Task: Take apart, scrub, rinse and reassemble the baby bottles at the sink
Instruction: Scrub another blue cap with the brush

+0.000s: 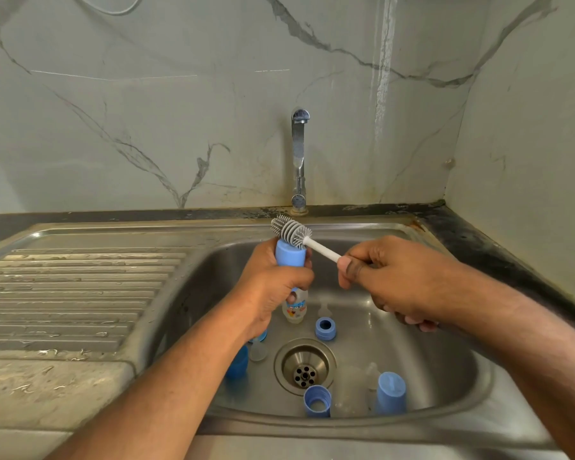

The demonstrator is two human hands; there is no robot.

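Over the sink (445,376), the left hand (273,287) grips a capped bottle (294,302); its colourful label is unreadable. The right hand (392,277) holds a brush (292,231) against the cap (290,254).

Counted here are two hands (273,287) (395,280), one brush (291,231), one capped bottle (294,305), one tap (298,154), one drain (305,366), one blue ring (325,328) and three loose blue caps (390,393) (316,400) (238,361) in one sink (462,360).
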